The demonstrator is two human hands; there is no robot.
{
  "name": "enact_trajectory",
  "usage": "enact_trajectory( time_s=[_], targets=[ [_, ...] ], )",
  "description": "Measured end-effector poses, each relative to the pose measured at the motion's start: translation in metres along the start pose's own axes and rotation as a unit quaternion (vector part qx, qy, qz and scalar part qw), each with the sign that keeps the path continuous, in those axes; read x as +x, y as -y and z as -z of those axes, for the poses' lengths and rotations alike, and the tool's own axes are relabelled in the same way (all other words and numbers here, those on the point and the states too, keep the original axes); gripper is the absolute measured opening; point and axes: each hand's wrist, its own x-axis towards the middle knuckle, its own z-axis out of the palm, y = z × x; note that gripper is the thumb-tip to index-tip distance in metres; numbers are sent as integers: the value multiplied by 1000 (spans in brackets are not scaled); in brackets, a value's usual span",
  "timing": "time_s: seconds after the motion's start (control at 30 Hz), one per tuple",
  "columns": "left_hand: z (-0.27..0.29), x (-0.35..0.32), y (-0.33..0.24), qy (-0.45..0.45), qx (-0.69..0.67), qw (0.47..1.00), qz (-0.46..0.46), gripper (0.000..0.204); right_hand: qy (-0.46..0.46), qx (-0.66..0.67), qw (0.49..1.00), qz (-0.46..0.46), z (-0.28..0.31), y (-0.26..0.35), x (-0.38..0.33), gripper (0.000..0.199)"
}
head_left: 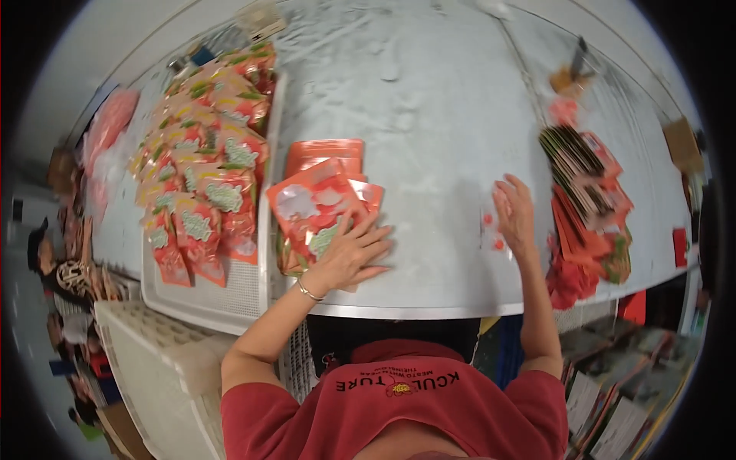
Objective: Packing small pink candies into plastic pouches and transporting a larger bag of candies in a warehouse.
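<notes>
A red T-shirt (414, 418) with dark lettering lies nearest the camera. Left of the left hand (349, 253), a white tray (244, 276) bears rows of plump, glossy pouches (224, 198), red-orange with pale green patches. Under and just beyond that hand are more pouches (307, 201), overlapping on the pale table (437, 138): shiny, coral-red, flatter, the top one tilted, with a pale patch and a green-white one. The left hand lies on its near edge, fingers spread, clasping nothing; a bracelet (308, 290) rings its wrist. Just left of the right hand (515, 211) sits something clear with red spots (499, 244). That hand's fingers are slightly bent; whether they grip anything I cannot tell. To its right leans a fanned, dark-edged stack (575, 180), with crumpled red material (571, 287) nearer the person.
</notes>
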Motion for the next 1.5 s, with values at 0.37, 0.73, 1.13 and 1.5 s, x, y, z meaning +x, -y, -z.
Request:
enact_trajectory(
  time_s=[0.37,0.73,1.13,1.5],
  targets=[
    [8,-33,12,50,-108,983,140,40,234,319,895,-204,-166,135,15,28],
    [33,-16,11,-58,-145,962,224,32,297,202,914,-187,-64,156,-34,30],
    [35,161,-138,153,-283,933,159,28,207,140,690,-679,174,61,-376,30],
    [-5,220,-150,345,-187,917,-73,29,-135,71,451,-879,-14,272,-508,26]
  ],
)
